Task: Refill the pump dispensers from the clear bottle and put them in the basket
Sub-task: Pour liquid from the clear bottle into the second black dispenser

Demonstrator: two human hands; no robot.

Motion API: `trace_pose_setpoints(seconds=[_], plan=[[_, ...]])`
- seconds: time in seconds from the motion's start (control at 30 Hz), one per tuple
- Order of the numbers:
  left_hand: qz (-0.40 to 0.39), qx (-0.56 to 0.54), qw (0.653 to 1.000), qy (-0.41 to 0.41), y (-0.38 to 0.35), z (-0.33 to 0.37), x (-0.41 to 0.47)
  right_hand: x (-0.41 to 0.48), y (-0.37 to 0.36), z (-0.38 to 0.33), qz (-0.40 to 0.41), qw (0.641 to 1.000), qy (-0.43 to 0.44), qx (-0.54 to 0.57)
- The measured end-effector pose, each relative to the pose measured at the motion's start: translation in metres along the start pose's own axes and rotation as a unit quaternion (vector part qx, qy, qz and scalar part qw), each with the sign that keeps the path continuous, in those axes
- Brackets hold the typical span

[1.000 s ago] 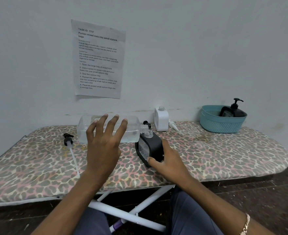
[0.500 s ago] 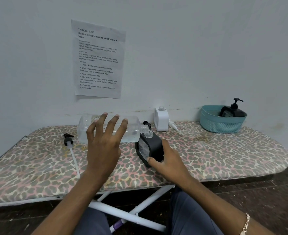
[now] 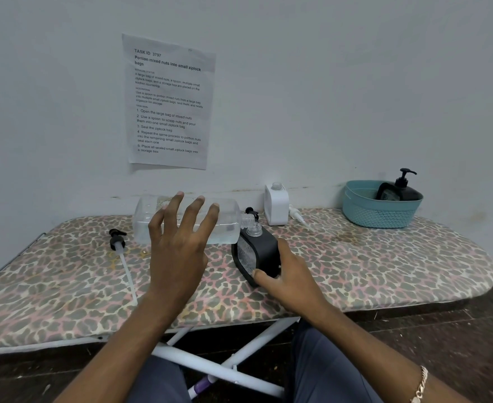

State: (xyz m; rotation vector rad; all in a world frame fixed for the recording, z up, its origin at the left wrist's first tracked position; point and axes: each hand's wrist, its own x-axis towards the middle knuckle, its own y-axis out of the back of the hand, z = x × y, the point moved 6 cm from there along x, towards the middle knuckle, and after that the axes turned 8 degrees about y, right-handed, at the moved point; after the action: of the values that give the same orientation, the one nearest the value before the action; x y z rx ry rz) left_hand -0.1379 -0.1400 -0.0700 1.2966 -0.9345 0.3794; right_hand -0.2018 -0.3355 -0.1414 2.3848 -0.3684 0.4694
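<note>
The clear bottle (image 3: 187, 221) is turned on its side over the ironing board (image 3: 385, 266), its open neck meeting the open neck of the black dispenser (image 3: 258, 251), which leans toward it. The left hand (image 3: 178, 248) lies on the bottle's near side with fingers spread and straight; the thumb is hidden, so whether it clamps from below cannot be told. The right hand (image 3: 289, 280) grips the black dispenser, thumb on its front face and the other fingers behind. The bottle looks like thin, smooth plastic with a little liquid low inside. It is probably light but wide for one hand, and likely to flex if squeezed, so a hold across its broad middle suits it. The dispenser appears stiff and narrow-mouthed. Tilted on the soft cover it has little footing and wants a firm hold low on its body. A black pump (image 3: 117, 242) with a long tube lies on the board to the left, well apart. A white dispenser (image 3: 276, 206) stands open by the wall, with its white pump (image 3: 297, 216) lying just beside it. The teal basket (image 3: 379, 213) at the far right holds one black pump dispenser (image 3: 399, 191), and the white dispenser and its pump sit near the way there.
</note>
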Motion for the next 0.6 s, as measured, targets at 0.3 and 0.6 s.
trace_pose_setpoints(seconds=[0.3, 0.6], plan=[[-0.006, 0.002, 1.0, 0.0, -0.0011, -0.0002, 0.0003, -0.0004, 0.0008, -0.001, -0.002, 1.0, -0.002, -0.002], [-0.004, 0.001, 1.0, 0.001, -0.0001, 0.0003, 0.0007, -0.0004, 0.0005, -0.001, -0.001, 1.0, -0.001, -0.003]])
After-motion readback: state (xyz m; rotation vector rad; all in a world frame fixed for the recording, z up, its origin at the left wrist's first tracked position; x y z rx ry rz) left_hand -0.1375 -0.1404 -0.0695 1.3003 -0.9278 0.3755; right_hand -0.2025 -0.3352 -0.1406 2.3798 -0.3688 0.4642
